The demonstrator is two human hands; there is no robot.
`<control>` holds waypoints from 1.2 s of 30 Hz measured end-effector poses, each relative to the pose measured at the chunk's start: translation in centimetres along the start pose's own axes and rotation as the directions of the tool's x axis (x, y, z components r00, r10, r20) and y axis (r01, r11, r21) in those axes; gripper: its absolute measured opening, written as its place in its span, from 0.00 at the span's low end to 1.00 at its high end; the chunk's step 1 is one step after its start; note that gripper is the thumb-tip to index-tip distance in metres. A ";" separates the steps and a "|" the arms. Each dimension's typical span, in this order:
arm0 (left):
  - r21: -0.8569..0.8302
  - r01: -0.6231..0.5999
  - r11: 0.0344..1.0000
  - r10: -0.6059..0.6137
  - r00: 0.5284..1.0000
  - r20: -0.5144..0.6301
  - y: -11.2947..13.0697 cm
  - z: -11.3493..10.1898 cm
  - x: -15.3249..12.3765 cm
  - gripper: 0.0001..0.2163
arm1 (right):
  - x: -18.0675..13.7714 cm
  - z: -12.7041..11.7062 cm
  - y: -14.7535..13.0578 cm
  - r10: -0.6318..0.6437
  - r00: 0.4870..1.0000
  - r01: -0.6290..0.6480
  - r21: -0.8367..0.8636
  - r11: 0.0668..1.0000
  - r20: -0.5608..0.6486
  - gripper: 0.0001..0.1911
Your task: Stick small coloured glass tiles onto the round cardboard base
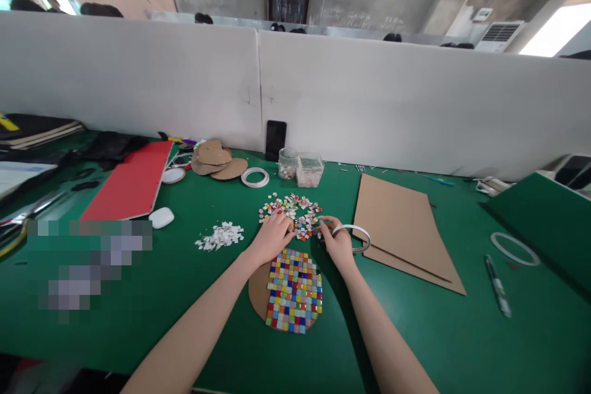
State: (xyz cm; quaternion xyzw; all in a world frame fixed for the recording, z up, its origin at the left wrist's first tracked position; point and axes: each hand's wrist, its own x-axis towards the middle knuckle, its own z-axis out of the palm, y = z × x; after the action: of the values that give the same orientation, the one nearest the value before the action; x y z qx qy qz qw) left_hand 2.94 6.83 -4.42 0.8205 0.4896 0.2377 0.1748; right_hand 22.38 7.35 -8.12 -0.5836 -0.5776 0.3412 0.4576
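Note:
A round cardboard disc (257, 295) lies in front of me, mostly covered by rows of small coloured mosaic tiles (295, 292); its left edge is bare. Just beyond it spreads a loose pile of tiles (300, 202), many with white sides up. My left hand (273, 233) rests at the pile's near left edge, fingers bent together; what they pinch is too small to make out. At the pile's right side is my right hand (338, 241), fingers curled, with a narrow white tape roll (368, 236) held in it. Its fingertips are close to the tiles.
White paper bits (221, 236) are heaped to the left, near a white case (161, 218) and a red board (132, 181). Behind the pile stand two clear containers (310, 170), a phone (276, 140) and another tape roll (255, 177). Cardboard sheets (399, 215) and a pen (497, 286) lie right.

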 end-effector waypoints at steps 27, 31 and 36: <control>-0.899 0.232 0.371 -0.178 0.968 0.176 2.1 -0.9 -1.0 0.16 | -4.1 2.9 -5.7 -0.105 0.994 0.106 0.076 0.992 -0.008 0.22; -0.882 0.263 0.390 -0.280 0.947 0.158 2.2 -0.8 -0.7 0.17 | -4.0 2.8 -5.6 -0.110 0.994 0.110 -0.006 0.994 -0.019 0.20; -0.826 0.253 0.504 -0.406 0.913 0.033 1.0 -1.0 -0.3 0.13 | -3.2 1.1 -4.4 -0.121 0.993 0.118 -0.172 0.978 -0.009 0.15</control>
State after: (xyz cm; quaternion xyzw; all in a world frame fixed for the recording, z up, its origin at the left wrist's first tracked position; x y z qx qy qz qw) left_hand 2.92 6.16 -3.13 0.5146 0.4842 0.4651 0.5333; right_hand 19.48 3.94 -4.86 -0.5883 -0.6343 0.2566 0.4309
